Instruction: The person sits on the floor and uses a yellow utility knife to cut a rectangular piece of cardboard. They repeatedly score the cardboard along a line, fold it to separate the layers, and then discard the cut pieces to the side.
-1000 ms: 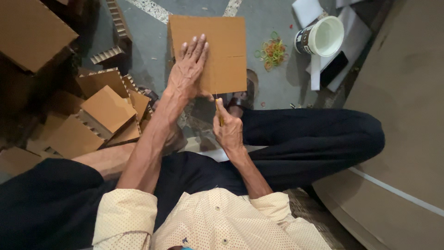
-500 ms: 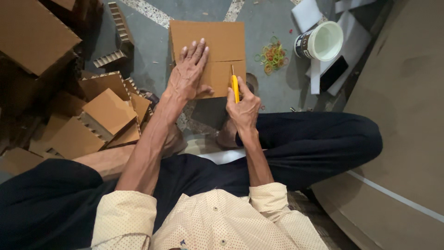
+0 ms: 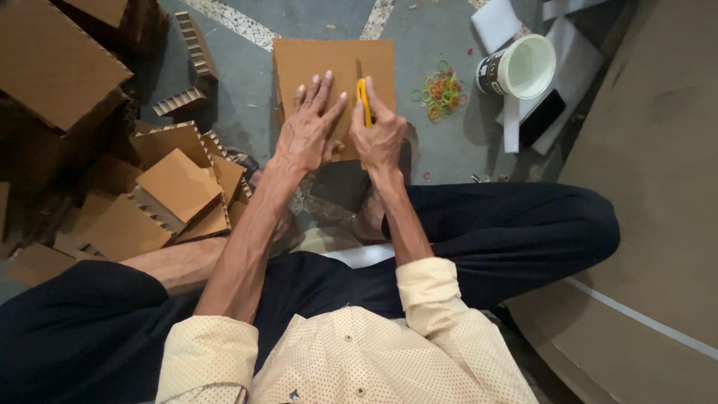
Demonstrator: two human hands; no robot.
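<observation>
Cardboard sheet [image 3: 314, 63] lies flat on the grey floor [image 3: 247, 67], just in front of the seated person's crossed legs. The left hand [image 3: 307, 135] is spread open on it, palm down and fingers fanned, pressing the sheet's near half without gripping anything. Just beside it, on the sheet's right half, the right hand [image 3: 381, 138] is closed around a yellow utility knife [image 3: 364, 101] — the knife points away from the body, its tip on the cardboard near the middle of the sheet. The two hands sit side by side, thumbs almost touching.

To the right of the sheet, a scatter of coloured rubber bands [image 3: 439, 90] lies on the floor, and further right a white plastic tub [image 3: 523, 67] stands open beside a white foam piece [image 3: 496, 22] and a dark flat object [image 3: 542, 117] (too small to tell what it is). At the left of the floor a heap of cut corrugated cardboard pieces [image 3: 176, 191] is stacked — well apart from the sheet. A large cardboard panel [image 3: 658, 187] fills the right edge.
</observation>
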